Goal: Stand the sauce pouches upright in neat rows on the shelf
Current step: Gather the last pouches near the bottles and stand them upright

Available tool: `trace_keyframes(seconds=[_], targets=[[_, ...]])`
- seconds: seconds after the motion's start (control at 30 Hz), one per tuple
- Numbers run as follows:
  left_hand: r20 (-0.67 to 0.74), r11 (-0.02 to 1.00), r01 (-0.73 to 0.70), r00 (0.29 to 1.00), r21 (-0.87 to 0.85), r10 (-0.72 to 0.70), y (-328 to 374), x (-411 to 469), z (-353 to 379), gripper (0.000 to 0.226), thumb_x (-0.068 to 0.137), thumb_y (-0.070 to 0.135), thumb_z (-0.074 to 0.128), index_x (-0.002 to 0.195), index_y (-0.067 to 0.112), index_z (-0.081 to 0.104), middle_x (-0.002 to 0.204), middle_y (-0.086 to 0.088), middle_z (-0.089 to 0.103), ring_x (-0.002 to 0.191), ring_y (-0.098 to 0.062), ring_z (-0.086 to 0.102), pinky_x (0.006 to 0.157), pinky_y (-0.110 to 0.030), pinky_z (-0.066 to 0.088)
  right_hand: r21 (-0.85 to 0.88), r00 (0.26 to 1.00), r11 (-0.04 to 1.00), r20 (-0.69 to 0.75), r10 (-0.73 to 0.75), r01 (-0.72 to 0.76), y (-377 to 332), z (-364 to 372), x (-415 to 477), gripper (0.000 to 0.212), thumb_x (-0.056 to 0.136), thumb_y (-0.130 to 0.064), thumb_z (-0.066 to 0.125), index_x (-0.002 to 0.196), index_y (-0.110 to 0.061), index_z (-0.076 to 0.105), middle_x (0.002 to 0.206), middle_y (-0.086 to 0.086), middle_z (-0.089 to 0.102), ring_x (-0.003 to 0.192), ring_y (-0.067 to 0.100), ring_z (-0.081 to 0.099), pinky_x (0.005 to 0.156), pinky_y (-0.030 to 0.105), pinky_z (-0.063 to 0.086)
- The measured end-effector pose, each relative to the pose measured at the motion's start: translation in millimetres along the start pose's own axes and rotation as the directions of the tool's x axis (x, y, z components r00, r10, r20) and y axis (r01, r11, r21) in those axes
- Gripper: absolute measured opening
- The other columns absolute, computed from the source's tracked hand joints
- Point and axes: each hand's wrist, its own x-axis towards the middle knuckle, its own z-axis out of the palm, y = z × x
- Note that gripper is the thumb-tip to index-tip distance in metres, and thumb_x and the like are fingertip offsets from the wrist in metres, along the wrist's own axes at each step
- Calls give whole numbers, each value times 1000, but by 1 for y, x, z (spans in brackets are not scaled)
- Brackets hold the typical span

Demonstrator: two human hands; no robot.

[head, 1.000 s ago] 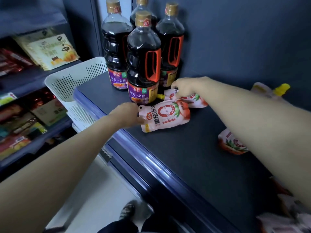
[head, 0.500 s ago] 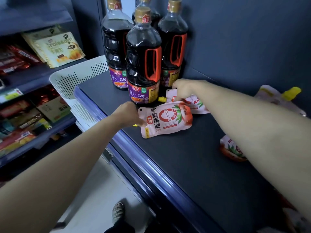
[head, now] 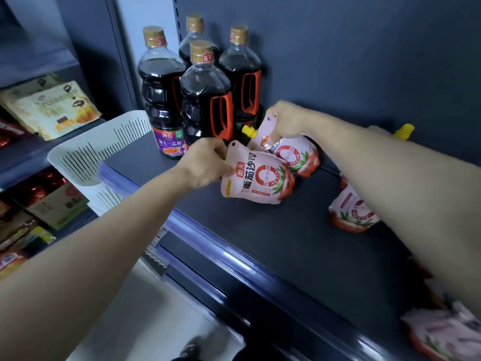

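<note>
Head view. Risk, as judged: both held pouches are soft and stand tilted. Released before their bases sit flat, either could slump, the rear pouch (head: 291, 152) against the soy sauce bottles (head: 205, 100) just beside it, spoiling the row.

Left hand (head: 205, 162): fingers curled round the top left corner of the front pouch (head: 256, 178), whose base rests on the shelf (head: 260, 243).

Right hand (head: 286, 121): fingers pinch the rear pouch's top edge.

A third pouch (head: 351, 212) lies further right, apart.
</note>
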Motion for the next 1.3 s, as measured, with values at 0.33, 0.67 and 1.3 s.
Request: trace_keyframes(seconds=[0.33, 0.67, 1.3], targets=[[55, 929, -364, 931, 67, 360, 33, -1, -16, 5, 71, 6, 68, 75, 6, 63, 69, -5, 60, 61, -16, 50, 61, -30, 45, -35, 958, 993, -269, 95, -109, -11, -12, -69, 20, 69, -8, 79, 85, 0, 70, 73, 6, 55, 71, 18, 49, 51, 24, 32], [259, 893, -447, 870, 54, 419, 24, 8, -11, 17, 73, 17, 76, 67, 3, 69, 62, -8, 56, 55, -14, 45, 52, -24, 35, -30, 887, 922, -288, 361, -385, -16, 5, -159, 21, 77, -14, 74, 83, 6, 68, 73, 10, 55, 72, 22, 50, 62, 26, 38], [467, 865, -500, 757, -37, 458, 70, -46, 55, 11, 77, 19, 73, 66, 19, 71, 67, 6, 67, 65, -6, 61, 56, -21, 43, 228, 614, 748, -449, 649, -624, 32, 17, -236, 11, 80, -6, 64, 80, 3, 70, 74, 12, 59, 72, 24, 53, 64, 29, 44]])
